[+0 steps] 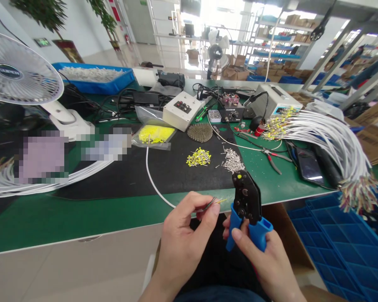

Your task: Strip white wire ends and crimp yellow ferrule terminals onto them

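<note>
My left hand (184,235) is closed in a pinch on the end of a white cable (149,172), whose thin coloured wires stick out to the right of my fingertips. My right hand (264,260) grips the blue handles of a crimping tool (247,205) with a black head, held upright just right of the wire ends. A small heap of yellow terminals (199,157) and a heap of metal pins (232,161) lie on the black mat (126,176) beyond my hands.
A white fan (19,75) stands at the left. A bundle of white cables (330,138) fans over the right edge above blue crates (343,239). Red-handled pliers (272,158), a phone (308,167), a switch box (182,110), a soldering station (275,100) and a blue tray (94,77) sit further back.
</note>
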Tool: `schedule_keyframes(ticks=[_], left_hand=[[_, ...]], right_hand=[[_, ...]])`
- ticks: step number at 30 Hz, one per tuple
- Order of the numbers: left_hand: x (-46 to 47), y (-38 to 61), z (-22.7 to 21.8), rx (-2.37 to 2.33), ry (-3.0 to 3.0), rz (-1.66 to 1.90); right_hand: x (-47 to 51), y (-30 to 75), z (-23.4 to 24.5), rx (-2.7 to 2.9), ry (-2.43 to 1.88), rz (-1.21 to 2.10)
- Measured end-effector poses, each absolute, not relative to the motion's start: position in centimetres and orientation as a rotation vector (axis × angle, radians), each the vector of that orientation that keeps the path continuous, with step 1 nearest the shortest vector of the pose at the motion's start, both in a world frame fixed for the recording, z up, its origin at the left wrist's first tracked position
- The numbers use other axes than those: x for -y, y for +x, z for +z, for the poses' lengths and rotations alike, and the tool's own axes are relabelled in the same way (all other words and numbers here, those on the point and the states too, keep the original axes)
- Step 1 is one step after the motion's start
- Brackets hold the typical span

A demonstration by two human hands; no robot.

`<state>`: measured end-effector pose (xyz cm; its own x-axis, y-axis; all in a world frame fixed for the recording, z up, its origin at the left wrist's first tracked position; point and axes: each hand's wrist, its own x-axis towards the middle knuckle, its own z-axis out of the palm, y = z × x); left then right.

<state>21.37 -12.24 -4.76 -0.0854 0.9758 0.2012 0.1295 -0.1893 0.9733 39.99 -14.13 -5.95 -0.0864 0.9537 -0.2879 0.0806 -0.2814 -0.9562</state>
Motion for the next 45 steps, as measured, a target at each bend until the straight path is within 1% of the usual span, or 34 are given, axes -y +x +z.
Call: schedule_keyframes(ticks=[4,9,14,26,34,45], left_hand=[[11.9,21.4,-4.0,-1.265,1.278,1.377],[11.7,21.8,-3.7,-1.275,1.192,1.364],[12.1,22.0,-3.9,-1.368,1.237,1.387],[12.2,22.4,-3.2,-1.326,1.232,1.471],[12.9,22.2,-3.8,-1.403,1.338,1.418],[13.3,22.1,-3.7,-1.406,1.332,1.450]], right_hand=[[15.4,40.2,-6.4,1.292,-1.514,1.420],[16.1,40.1,-6.2,1.290,-1.552,1.439],[16.3,39.9,-6.2,1.296,-1.505,1.484],[16.9,38.7,-6.1,1.315,-1.486,1.375],[17.4,38.2,-6.2,1.287,-1.517,1.317],[17.6,37.5,-5.9,1.260,-1.537,1.183]])
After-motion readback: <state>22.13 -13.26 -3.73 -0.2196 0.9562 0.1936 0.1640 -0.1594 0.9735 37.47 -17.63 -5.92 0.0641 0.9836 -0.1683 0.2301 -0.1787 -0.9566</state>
